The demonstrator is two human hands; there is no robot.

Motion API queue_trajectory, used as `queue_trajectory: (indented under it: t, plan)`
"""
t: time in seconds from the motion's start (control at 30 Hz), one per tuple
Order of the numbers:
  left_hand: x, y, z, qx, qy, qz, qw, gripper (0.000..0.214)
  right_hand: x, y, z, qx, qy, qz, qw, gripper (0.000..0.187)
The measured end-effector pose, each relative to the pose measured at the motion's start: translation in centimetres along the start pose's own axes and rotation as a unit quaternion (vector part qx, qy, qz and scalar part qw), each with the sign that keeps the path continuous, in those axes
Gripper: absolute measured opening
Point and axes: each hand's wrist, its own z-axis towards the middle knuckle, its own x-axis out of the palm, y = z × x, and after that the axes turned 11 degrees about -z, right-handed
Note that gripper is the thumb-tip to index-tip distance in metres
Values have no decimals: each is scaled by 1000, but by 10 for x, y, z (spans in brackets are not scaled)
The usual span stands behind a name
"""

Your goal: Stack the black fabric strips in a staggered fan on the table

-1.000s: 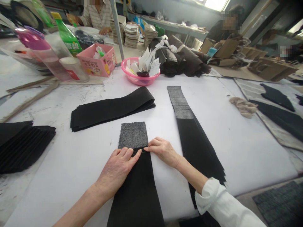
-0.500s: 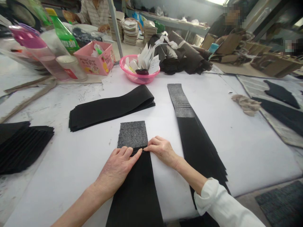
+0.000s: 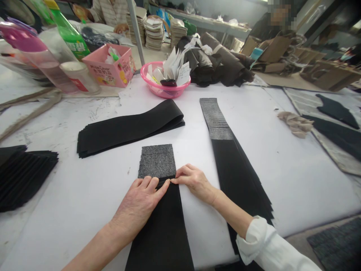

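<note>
Left hand loosely curled on black strip, right hand pinching it.

The pink box is showing "Milk Cover" on its front, with Chinese characters running beneath, too blurred for a sure reading. The green bottle is bearing large pale characters, also blurring. The jar is carrying a red label with wording too small to make out. Slips in the basin are showing tiny unreadable print; faint handwriting is marking the table.
</note>
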Motion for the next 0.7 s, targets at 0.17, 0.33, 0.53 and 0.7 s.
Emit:
queue_trajectory:
  t: [0.17,0.33,0.53,0.7]
  plan:
    - [0,-1,-1,2,-8,7,1000,47,-2,2,1,59,-10,81,995,34]
    - [2,0,-1,-1,-13,2,1000,46,1,6,-1,44,-9,30,999,33]
    - [4,-1,-3,-6,-14,-1,1000,46,2,8,-4,-12,8,-87,996,27]
    - [9,-3,-7,-14,-48,3,999,43,-2,12,-5,-31,5,-123,992,26]
